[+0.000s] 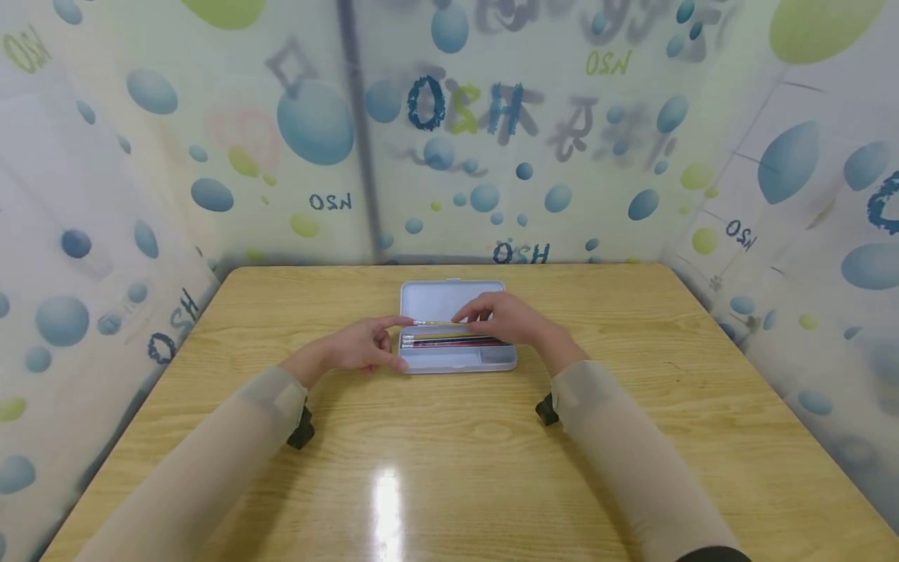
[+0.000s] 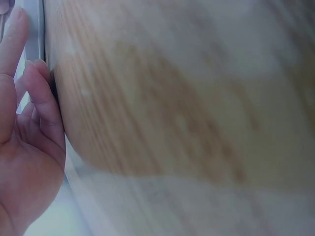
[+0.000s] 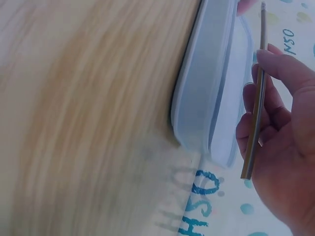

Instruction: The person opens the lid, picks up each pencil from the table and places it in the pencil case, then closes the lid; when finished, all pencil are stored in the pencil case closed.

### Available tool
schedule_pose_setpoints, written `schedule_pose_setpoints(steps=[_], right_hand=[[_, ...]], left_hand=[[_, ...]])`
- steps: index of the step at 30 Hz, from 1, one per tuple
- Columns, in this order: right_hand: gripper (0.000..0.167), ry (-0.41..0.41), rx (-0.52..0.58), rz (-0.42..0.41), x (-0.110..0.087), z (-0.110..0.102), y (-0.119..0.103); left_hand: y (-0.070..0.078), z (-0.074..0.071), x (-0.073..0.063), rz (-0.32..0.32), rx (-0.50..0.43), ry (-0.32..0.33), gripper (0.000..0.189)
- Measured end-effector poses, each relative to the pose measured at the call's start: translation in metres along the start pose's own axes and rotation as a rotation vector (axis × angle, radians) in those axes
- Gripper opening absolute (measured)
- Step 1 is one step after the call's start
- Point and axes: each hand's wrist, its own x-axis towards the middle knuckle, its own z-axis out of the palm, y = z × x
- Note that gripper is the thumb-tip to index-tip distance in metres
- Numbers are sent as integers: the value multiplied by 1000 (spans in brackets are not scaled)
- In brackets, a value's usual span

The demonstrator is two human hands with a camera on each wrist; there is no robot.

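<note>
A pale plastic pencil case [image 1: 438, 361] lies at the far middle of the table, its lid [image 1: 449, 294] swung back. Several pencils [image 1: 456, 341], one of them yellow, lie side by side in it. Above them my right hand [image 1: 509, 316] pinches a yellowish pencil [image 3: 258, 108] between thumb and fingers, its eraser end pointing left. My left hand [image 1: 358, 343] is at the case's left end, index finger stretched out to the pencil's eraser end, thumb right at the front left corner. In the left wrist view its other fingers bend loosely.
The wooden table [image 1: 449, 437] carries the case near its back edge. A printed curtain [image 1: 449, 179] with drops and letters encloses the back and both sides. A dark wrist camera [image 1: 301, 429] is strapped under the left wrist, another [image 1: 546, 410] under the right.
</note>
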Motion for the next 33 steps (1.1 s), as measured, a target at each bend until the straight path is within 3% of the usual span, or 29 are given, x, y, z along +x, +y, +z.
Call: schedule_pose_setpoints(steps=[17,26,33], right_hand=[[21,-111,-16,20,14,17,-7],[21,-99,-21,47,16,21,-7],[19,-23,30,91,1,9,-1]], left_hand=[[-1,1,0,-5,34,-3,90],[-2,2,1,5,30,0,88],[-1,1,0,3,26,-2,88]])
